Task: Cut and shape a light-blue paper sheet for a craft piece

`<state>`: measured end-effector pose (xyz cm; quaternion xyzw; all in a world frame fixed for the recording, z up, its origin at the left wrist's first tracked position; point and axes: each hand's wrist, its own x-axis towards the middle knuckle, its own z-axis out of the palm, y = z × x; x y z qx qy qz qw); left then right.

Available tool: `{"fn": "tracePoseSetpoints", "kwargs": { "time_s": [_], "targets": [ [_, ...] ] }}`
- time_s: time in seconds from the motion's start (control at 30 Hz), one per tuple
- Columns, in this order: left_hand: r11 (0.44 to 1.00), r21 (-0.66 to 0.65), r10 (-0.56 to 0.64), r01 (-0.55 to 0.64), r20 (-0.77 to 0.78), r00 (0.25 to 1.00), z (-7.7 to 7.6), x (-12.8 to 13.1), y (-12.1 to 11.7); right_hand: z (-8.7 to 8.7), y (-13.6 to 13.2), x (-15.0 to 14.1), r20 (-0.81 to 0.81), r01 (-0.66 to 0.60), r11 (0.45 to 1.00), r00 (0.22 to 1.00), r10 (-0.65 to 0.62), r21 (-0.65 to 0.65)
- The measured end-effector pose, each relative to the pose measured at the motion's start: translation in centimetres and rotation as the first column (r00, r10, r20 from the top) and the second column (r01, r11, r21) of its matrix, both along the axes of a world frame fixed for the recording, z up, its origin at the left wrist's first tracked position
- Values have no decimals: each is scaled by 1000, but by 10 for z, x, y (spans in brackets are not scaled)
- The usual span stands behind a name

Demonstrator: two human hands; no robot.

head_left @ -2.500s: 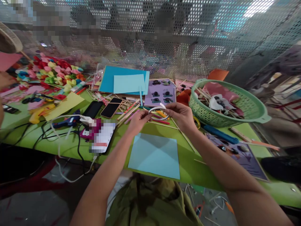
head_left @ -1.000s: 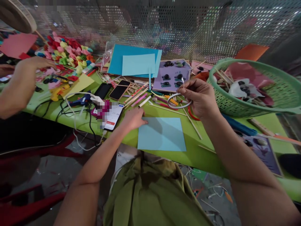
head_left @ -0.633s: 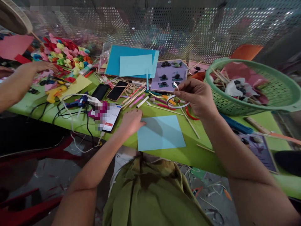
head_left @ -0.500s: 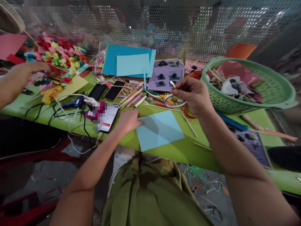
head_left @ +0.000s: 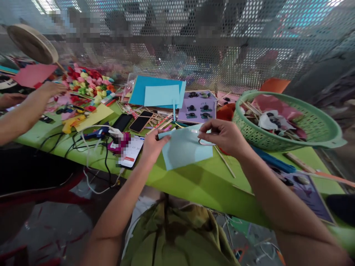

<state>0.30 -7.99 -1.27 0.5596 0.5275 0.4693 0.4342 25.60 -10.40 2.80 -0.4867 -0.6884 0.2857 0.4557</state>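
Observation:
My left hand (head_left: 151,146) pinches the left edge of a light blue paper sheet (head_left: 184,149) and holds it raised above the green table (head_left: 199,184). My right hand (head_left: 222,136) is closed on a roll of white tape (head_left: 205,142) and rests against the sheet's upper right edge. The sheet hides most of the tape ring. Both forearms reach in from the bottom of the view.
A green basket (head_left: 288,123) of sticks and paper scraps stands at the right. Phones (head_left: 130,149), a glue gun (head_left: 94,133) with cables, loose sticks and blue paper sheets (head_left: 158,94) lie behind. Another person's hand (head_left: 51,88) reaches over paper flowers (head_left: 88,83) at far left.
My left hand has lifted the light blue sheet off the table. My right hand has brought the tape roll down to the sheet's upper edge.

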Motion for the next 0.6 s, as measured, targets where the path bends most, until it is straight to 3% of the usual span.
{"fn": "tracePoseSetpoints", "kwargs": {
  "time_s": [0.1, 0.2, 0.3, 0.6],
  "targets": [
    [999, -40, 20, -7, 328, 944, -1, 14, -4, 0, -8, -8, 136, -5, 998, 991, -4, 64],
    [997, -62, -18, 53, 461, 887, 0, 24, -14, 0, -15, -16, 276, 10, 987, 960, -55, 161],
    [994, -49, -61, 96, 472, 879, 3, 29, -20, 1, -19, -22, 349, 13, 972, 932, -96, 233],
    [966, 116, -254, 230, 277, 927, 16, 36, -26, 8, -27, -29, 442, 31, 892, 861, -254, 451]
  ]
}}
